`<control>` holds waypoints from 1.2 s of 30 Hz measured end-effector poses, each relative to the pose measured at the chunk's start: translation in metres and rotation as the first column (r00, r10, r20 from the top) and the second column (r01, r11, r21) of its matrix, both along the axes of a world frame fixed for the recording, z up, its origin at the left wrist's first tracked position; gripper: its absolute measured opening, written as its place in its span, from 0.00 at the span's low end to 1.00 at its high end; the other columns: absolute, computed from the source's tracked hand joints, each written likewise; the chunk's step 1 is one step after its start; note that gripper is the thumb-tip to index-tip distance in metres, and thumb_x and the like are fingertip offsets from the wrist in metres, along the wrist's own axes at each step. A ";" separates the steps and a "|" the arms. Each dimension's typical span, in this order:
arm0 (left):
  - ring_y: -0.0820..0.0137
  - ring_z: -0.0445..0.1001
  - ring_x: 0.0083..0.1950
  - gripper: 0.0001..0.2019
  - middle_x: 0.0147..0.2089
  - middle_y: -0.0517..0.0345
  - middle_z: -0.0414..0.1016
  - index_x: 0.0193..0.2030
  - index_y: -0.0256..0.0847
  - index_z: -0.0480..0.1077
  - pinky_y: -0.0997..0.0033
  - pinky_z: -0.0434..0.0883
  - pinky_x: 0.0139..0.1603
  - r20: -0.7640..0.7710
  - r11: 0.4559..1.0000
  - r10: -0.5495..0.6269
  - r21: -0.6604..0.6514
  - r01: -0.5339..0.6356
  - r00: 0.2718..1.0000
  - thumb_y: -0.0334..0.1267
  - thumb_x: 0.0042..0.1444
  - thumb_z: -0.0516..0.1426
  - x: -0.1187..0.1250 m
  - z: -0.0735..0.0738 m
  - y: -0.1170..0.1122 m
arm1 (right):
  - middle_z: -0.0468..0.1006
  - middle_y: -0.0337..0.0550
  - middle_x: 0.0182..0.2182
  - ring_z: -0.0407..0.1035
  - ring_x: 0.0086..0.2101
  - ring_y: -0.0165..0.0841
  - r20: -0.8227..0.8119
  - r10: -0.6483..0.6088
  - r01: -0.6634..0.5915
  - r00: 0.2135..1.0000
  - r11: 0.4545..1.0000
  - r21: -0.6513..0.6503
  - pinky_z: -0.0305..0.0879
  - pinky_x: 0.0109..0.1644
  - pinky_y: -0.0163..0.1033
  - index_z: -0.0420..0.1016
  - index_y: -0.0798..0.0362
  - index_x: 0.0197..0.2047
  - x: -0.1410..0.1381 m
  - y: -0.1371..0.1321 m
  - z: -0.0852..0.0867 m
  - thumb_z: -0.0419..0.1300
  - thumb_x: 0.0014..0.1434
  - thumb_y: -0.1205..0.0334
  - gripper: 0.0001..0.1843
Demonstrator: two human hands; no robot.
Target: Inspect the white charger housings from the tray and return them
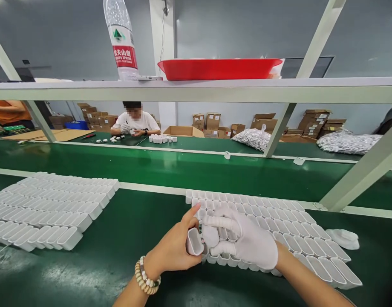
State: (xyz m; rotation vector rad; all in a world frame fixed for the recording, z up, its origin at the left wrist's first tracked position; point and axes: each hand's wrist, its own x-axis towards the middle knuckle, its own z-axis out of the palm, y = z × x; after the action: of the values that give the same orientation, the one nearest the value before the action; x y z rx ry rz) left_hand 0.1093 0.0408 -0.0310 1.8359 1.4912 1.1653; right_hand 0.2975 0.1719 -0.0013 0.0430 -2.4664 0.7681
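Note:
My bare left hand point(172, 249), with bead bracelets on the wrist, is closed around a small white plastic shell point(194, 242), its hollow end turned towards me. My right hand point(250, 238) wears a white glove. Its fingers pinch a rounded white piece point(210, 236) right beside the shell; a sliver of something like a circuit board shows between the two. Whether the two parts touch, I cannot tell. Under and behind the glove stand rows of open white shells point(295, 230), partly hidden by my right hand.
More white shells point(55, 213) stand in rows at left. A white glove point(344, 238) lies at right. Past the green belt point(170, 166), a person point(136, 121) handles small white parts. Overhead, a shelf point(215, 91) carries a red tray point(220, 69) and a water bottle point(122, 42).

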 end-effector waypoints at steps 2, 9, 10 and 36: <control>0.64 0.77 0.44 0.53 0.49 0.56 0.75 0.76 0.48 0.35 0.67 0.71 0.46 -0.033 0.999 -0.034 -0.007 0.034 0.999 0.25 0.47 0.59 0.001 0.001 0.000 | 0.76 0.38 0.38 0.73 0.37 0.34 0.082 0.006 0.003 0.997 0.994 -0.109 0.77 0.41 0.43 0.69 0.29 0.62 0.000 -0.004 0.000 0.71 0.56 0.61 0.33; 0.62 0.77 0.45 0.56 0.50 0.56 0.76 0.76 0.49 0.30 0.63 0.71 0.50 -0.185 0.998 -0.048 -0.038 0.042 0.982 0.26 0.47 0.60 0.000 0.002 0.002 | 0.67 0.37 0.37 0.65 0.28 0.27 0.415 0.035 0.190 0.909 0.852 -0.488 0.70 0.32 0.38 0.77 0.48 0.44 -0.003 -0.020 0.015 0.69 0.53 0.63 0.14; 0.62 0.77 0.45 0.57 0.50 0.57 0.76 0.76 0.49 0.29 0.64 0.71 0.49 -0.204 0.998 -0.045 -0.048 0.036 0.978 0.25 0.47 0.60 -0.001 0.002 0.002 | 0.67 0.38 0.37 0.65 0.30 0.28 0.400 0.037 0.165 0.916 0.873 -0.460 0.71 0.35 0.39 0.77 0.48 0.43 -0.004 -0.020 0.017 0.68 0.54 0.64 0.12; 0.61 0.76 0.36 0.57 0.42 0.57 0.75 0.76 0.48 0.23 0.67 0.68 0.36 -0.364 0.985 -0.156 -0.121 0.119 0.918 0.28 0.49 0.60 -0.001 0.008 0.005 | 0.69 0.39 0.37 0.67 0.37 0.34 0.466 0.030 0.171 0.885 0.908 -0.382 0.67 0.43 0.44 0.68 0.50 0.36 -0.005 -0.031 0.014 0.64 0.62 0.60 0.08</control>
State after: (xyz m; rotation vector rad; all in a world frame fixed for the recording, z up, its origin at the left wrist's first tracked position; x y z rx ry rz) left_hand 0.1082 0.0461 -0.0235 2.1408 1.5522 0.6890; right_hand 0.2922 0.1408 0.0123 -0.4395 -2.6538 1.3890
